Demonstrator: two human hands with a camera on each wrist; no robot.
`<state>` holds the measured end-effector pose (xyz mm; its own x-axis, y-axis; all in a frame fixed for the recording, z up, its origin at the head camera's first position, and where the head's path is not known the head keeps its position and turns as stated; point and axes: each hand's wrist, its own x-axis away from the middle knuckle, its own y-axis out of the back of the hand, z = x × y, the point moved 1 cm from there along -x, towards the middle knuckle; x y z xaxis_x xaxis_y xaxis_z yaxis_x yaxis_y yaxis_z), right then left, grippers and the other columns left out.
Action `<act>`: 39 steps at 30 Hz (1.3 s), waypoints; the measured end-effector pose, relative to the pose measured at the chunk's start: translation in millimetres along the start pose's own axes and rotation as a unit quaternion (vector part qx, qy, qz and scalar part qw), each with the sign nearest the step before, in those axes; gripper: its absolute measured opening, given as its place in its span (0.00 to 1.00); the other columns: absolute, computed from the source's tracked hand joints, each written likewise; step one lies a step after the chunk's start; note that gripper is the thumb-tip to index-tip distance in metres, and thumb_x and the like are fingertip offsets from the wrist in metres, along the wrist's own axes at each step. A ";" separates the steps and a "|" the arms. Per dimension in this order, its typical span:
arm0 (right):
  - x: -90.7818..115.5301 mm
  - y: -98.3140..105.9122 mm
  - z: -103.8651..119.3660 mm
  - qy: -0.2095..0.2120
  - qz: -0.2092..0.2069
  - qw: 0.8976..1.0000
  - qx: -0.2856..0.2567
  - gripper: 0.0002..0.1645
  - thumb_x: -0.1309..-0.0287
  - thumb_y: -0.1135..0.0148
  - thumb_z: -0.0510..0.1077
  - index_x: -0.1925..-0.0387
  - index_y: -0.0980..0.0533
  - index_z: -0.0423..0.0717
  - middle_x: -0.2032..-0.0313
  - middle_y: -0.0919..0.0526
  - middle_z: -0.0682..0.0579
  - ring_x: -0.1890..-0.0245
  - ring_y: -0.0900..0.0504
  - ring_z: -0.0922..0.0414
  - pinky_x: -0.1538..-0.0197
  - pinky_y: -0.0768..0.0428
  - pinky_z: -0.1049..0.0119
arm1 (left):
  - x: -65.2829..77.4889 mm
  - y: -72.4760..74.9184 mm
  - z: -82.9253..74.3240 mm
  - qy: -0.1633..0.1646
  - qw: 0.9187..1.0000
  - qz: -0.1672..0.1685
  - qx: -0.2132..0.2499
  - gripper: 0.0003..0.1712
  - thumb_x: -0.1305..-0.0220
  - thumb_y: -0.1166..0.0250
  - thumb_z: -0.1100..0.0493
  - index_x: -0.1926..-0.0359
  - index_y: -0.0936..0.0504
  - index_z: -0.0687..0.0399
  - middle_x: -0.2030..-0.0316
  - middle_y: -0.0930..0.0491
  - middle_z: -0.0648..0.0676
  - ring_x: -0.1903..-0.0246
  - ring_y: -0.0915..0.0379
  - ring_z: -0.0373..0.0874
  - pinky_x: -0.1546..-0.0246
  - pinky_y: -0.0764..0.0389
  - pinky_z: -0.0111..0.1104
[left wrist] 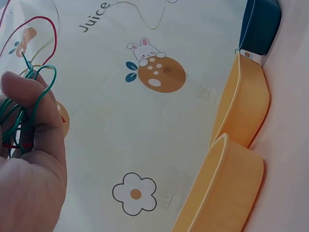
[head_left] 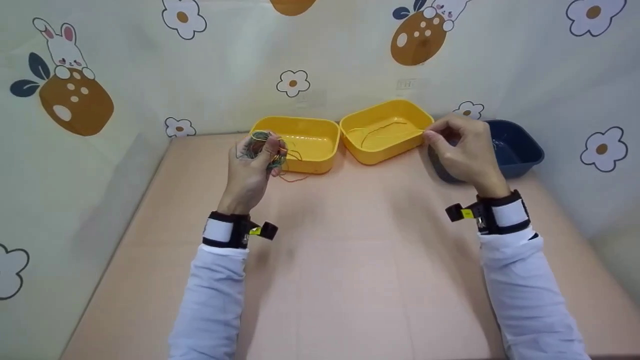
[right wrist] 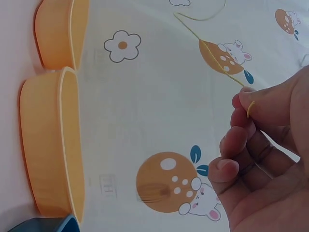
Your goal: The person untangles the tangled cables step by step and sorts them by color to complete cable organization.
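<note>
My left hand (head_left: 246, 175) grips a tangled bundle of thin coloured wires (left wrist: 42, 104), mostly green with some red and yellow, in front of the left yellow bin (head_left: 320, 165). Loose wire ends stick out of the bundle, and a red one dangles below it. At the right, my right hand (head_left: 467, 150) pinches a yellow wire (right wrist: 217, 60) between thumb and index finger. That wire runs slack toward the left in the head view, across the second yellow bin (head_left: 377, 156). Whether its far end joins the bundle I cannot tell.
Behind the right hand stands a dark blue bin (head_left: 517, 155), partly hidden by it. All the bins line the back of the pink table (head_left: 345, 260), against a wall covering (head_left: 225, 75) printed with rabbits and flowers.
</note>
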<state>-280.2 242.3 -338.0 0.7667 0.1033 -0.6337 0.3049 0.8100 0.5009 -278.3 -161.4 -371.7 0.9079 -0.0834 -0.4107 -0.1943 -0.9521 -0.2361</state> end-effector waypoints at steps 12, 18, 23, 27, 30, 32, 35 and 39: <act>0.8 -10.0 7.9 0.051 -0.013 0.999 -0.007 0.04 0.29 0.27 0.32 0.62 0.12 0.32 0.66 0.10 0.40 0.70 0.23 0.67 0.62 0.22 0.81 | 4.4 -13.3 1.6 0.018 0.986 0.079 -0.148 0.12 0.18 0.30 0.60 0.40 0.11 0.57 0.55 0.10 0.57 0.63 0.19 0.54 0.73 0.15 0.27; 4.0 -18.1 17.1 0.071 0.018 0.997 -0.016 0.04 0.30 0.26 0.32 0.64 0.13 0.34 0.69 0.11 0.43 0.73 0.24 0.63 0.67 0.25 0.80 | 6.9 -31.4 7.5 -0.003 0.976 0.088 -0.199 0.18 0.20 0.26 0.57 0.35 0.14 0.54 0.56 0.09 0.56 0.71 0.19 0.52 0.76 0.16 0.28; 5.2 -22.3 22.7 0.083 0.036 0.996 -0.023 0.04 0.31 0.25 0.31 0.65 0.12 0.35 0.70 0.10 0.45 0.75 0.24 0.63 0.69 0.26 0.80 | 8.1 -38.0 12.0 -0.018 0.975 0.096 -0.200 0.19 0.20 0.27 0.58 0.34 0.15 0.54 0.56 0.08 0.56 0.75 0.21 0.47 0.78 0.17 0.28; 4.6 -23.5 23.0 0.081 0.050 0.995 -0.024 0.04 0.31 0.25 0.32 0.65 0.12 0.35 0.71 0.12 0.45 0.76 0.24 0.62 0.69 0.26 0.80 | 8.6 -38.4 12.7 -0.021 0.974 0.106 -0.201 0.12 0.19 0.28 0.58 0.41 0.13 0.57 0.57 0.11 0.56 0.72 0.20 0.50 0.76 0.16 0.28; 3.8 -21.8 20.8 0.075 0.051 0.996 -0.019 0.04 0.30 0.25 0.33 0.64 0.12 0.35 0.70 0.11 0.44 0.75 0.24 0.62 0.68 0.26 0.80 | 8.2 -36.7 12.3 -0.018 0.974 0.110 -0.199 0.10 0.18 0.30 0.58 0.44 0.15 0.60 0.57 0.11 0.59 0.73 0.22 0.48 0.75 0.16 0.27; 3.5 -19.2 19.0 0.067 0.042 0.997 -0.015 0.04 0.29 0.26 0.33 0.63 0.12 0.34 0.69 0.11 0.44 0.73 0.24 0.61 0.67 0.25 0.79 | 7.7 -34.9 11.8 -0.017 0.974 0.109 -0.198 0.10 0.17 0.32 0.58 0.45 0.16 0.61 0.57 0.12 0.59 0.72 0.23 0.45 0.74 0.17 0.27; 2.5 -13.6 14.0 0.060 0.022 0.998 -0.016 0.05 0.28 0.27 0.33 0.61 0.12 0.33 0.67 0.10 0.42 0.71 0.23 0.63 0.65 0.24 0.79 | 6.2 -29.9 10.4 -0.020 0.974 0.105 -0.198 0.11 0.16 0.33 0.59 0.44 0.16 0.63 0.57 0.12 0.57 0.71 0.23 0.44 0.73 0.18 0.26; 0.0 -4.8 7.4 0.044 -0.005 0.999 -0.023 0.05 0.26 0.28 0.32 0.59 0.12 0.31 0.64 0.09 0.40 0.68 0.21 0.66 0.61 0.21 0.79 | 3.9 -20.9 7.4 -0.023 0.977 0.087 -0.194 0.11 0.16 0.33 0.60 0.45 0.17 0.65 0.57 0.12 0.56 0.70 0.23 0.48 0.74 0.19 0.26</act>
<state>-277.6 234.2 -336.1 0.7106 0.1428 -0.6889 0.2846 0.8372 0.4671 -273.5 -139.7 -374.9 0.8543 -0.2487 -0.4564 -0.1803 -0.9654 0.1886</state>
